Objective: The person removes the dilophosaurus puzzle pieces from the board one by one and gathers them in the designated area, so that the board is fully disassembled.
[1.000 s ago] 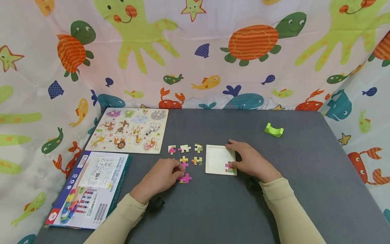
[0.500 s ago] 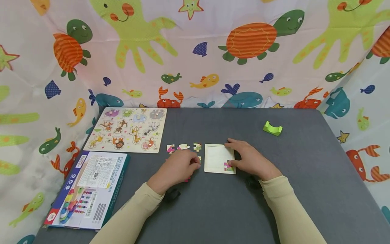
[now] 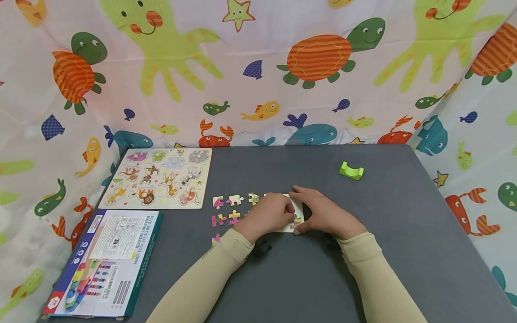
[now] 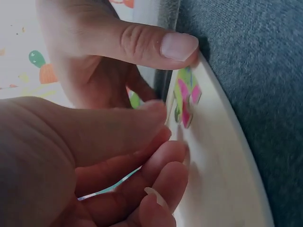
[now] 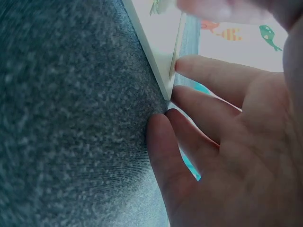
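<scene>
My left hand (image 3: 266, 216) reaches over the small pale puzzle tray (image 3: 298, 207), thumb and fingertips drawn together. A sliver of green beside the fingertips in the left wrist view suggests a puzzle piece (image 4: 178, 113) in the pinch, mostly hidden. Close by, a pink and green puzzle piece (image 4: 195, 92) lies in the tray's corner. My right hand (image 3: 326, 216) holds the tray by its right side, thumb at the near corner and index finger at the far one. Several loose puzzle pieces (image 3: 235, 200) lie left of the tray, some covered by my left hand.
A wooden animal board (image 3: 161, 179) lies at the back left, with a printed box (image 3: 102, 260) in front of it. Towards the back right stands a light green curved block (image 3: 351, 171). A sea-animal cloth (image 3: 258, 89) hangs around the grey table (image 3: 307, 278).
My left hand has moved right from the loose pieces to over the tray, and one loose piece appears picked up. The right hand stays at the tray's edge. The head view has shifted slightly.
</scene>
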Demonstrator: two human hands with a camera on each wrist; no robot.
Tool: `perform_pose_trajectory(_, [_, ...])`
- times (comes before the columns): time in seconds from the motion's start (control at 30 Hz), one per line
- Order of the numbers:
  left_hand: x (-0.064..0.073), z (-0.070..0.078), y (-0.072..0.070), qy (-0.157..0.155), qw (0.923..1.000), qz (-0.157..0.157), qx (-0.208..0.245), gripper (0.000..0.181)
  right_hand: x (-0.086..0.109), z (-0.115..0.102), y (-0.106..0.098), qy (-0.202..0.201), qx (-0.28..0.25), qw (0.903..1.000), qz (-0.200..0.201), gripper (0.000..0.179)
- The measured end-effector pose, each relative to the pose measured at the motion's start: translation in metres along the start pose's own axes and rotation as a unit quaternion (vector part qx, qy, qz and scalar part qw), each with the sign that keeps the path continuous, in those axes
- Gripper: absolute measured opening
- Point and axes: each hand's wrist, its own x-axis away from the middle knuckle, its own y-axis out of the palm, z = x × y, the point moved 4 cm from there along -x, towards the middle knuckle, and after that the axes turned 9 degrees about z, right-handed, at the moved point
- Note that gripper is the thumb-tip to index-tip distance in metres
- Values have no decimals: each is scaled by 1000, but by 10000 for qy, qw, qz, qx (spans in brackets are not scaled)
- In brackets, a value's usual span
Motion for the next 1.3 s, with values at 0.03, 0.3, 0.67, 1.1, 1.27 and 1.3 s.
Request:
perform_pose_trajectory(0.03, [0,0,1,-27,10000,-32,13,8,0,-1,1,-10,7,10000,-13,99])
perform_pose_trajectory(0.3, [1,3,6,-69,9998,-193,-62,19,1,-3,1,-37,32,10000,0,100])
perform_pose_trajectory(0.67, [0,5,10,67,9994,-121,-326,20,-1,0,1,21,28,10000,18,101])
perform_pose_trajectory(1.1, [1,3,9,-183,9998,-36,6,12,-1,-2,1,4,14,10000,0,101])
perform_pose_trajectory(1.27, [2,1,9,-186,9998,45,107,11,-1,-2,2,-37,-5,10000,-5,100])
perform_pose_trajectory(1.3, [2,1,9,-175,9997,57,153,10,-1,-2,2,-40,-9,10000,-5,100])
